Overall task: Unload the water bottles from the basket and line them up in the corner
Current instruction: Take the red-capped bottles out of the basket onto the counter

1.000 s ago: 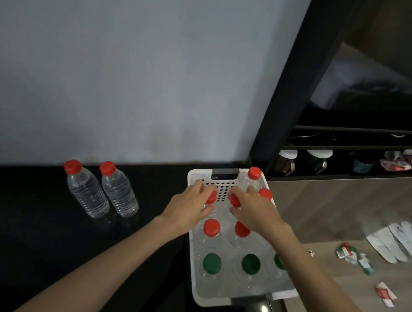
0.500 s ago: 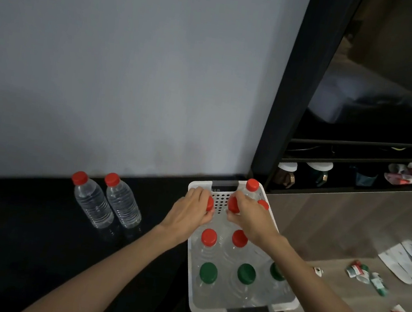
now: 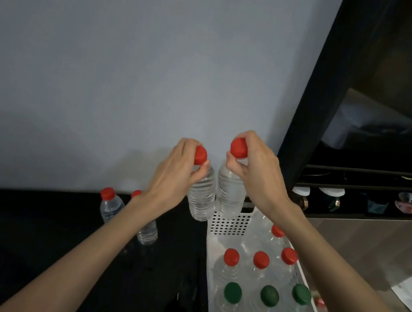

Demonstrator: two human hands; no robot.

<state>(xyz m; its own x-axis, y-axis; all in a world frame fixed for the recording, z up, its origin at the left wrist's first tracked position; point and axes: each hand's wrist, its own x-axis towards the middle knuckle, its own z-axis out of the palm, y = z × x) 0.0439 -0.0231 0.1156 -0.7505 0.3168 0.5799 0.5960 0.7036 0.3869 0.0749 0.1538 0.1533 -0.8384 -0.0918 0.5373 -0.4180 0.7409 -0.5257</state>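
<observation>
Since half a second ago both hands have lifted out of the white perforated plastic basket [image 3: 227, 226], each bringing a bottle up with it, so that the two bottles now hang in the air above the basket's far rim. The left hand [image 3: 179, 170] is clamped by thumb and fingers around the neck of a clear plastic water bottle with a red cap [image 3: 200, 197], held slightly tilted. The right hand [image 3: 253, 167] is closed the same way on the neck of a second clear red-capped water bottle [image 3: 230, 193], which hangs just beside the first, their sides close or touching; which of the two I cannot tell.

In the basket seven bottles remain upright: four with red caps [image 3: 261, 259] toward the far end and a row of three with green caps [image 3: 269, 295] at the near end. The far left part of the basket is bare.

The basket sits on the right end of a black glossy bench [image 3: 17, 243] that runs along a pale grey wall [image 3: 132, 67]. Two more clear red-capped bottles [image 3: 110, 206] stand upright on the bench near the wall, left of the basket, close side by side; the left forearm crosses in front of the right-hand one of the pair.

To the right, a dark open shelf [image 3: 366, 200] holds small jars and packets, too dim to tell apart.
</observation>
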